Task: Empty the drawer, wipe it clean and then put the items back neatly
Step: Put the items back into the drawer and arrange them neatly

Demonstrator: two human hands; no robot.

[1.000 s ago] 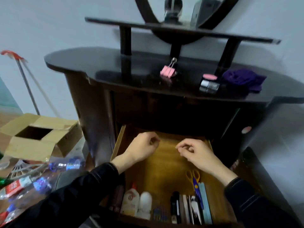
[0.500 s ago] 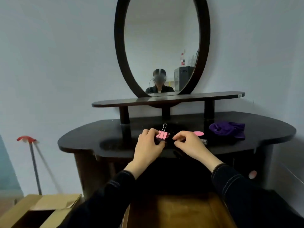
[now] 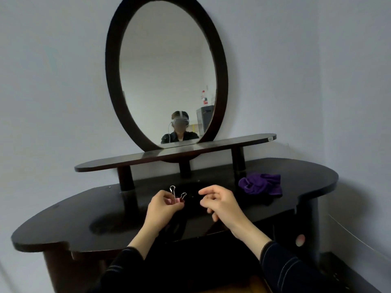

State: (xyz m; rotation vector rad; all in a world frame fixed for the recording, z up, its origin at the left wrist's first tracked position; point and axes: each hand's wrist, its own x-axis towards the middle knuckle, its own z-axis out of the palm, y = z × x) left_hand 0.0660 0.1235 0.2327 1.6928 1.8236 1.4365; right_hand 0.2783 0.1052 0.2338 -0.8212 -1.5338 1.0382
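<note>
Two hands (image 3: 163,208) (image 3: 220,203), one binder clip (image 3: 177,196)

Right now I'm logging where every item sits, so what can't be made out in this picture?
- Drawer: head view, cut off by the bottom edge and covered by the sleeves; its contents are unseen.
- Pink binder clip: mostly hidden by the left hand; only the wire handles show.
- Right hand: curled fingers; whether its grip holds anything is unclear.
- Bottle in the mirror: too small to identify.

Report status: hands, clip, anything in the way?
Left hand pinching pink binder clip over dresser top. Right hand empty, fingers curled. Purple cloth lies clear, right.
</note>
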